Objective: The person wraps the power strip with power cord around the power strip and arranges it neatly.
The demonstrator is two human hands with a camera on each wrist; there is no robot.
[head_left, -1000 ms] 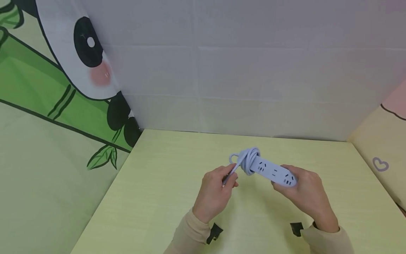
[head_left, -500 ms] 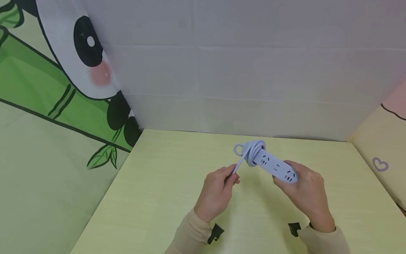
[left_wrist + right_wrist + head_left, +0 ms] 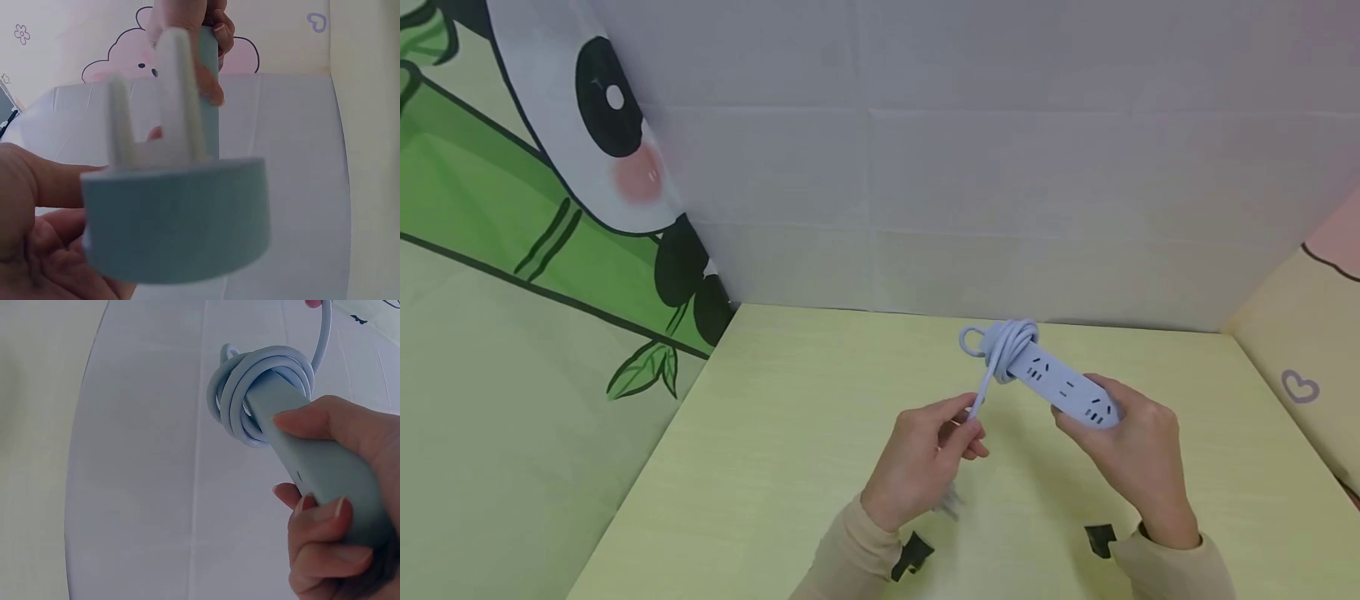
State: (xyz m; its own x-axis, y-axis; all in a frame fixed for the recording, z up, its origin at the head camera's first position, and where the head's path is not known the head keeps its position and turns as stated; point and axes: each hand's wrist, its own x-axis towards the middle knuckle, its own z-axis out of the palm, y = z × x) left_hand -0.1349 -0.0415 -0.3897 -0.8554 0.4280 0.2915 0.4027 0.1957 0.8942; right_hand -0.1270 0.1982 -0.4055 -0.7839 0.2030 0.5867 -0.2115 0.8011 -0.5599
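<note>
A pale blue power strip [image 3: 1060, 385] is held above the table, its outlets facing up in the head view. Its cord [image 3: 1011, 350] is wound several times round the far end, with a small loop sticking out at the left. My right hand [image 3: 1138, 450] grips the near end, thumb on one side and fingers on the other. My left hand [image 3: 921, 458] pinches the free stretch of cord between thumb and fingertips. Close to the left wrist camera hangs the plug [image 3: 178, 219], prongs upward, beside the left palm; in the head view it is blurred below that hand.
The pale yellow table [image 3: 775, 433] bears two pieces of black tape [image 3: 913, 556], one near each sleeve. A grey-white wall panel [image 3: 962, 183] stands at the back edge. Printed cartoon walls [image 3: 512, 375] flank the table left and right.
Both hands have moved slightly to the right, and the power strip's wound end has risen up and rightward. More cord shows between left hand and coil. The plug has come into view below the left hand.
</note>
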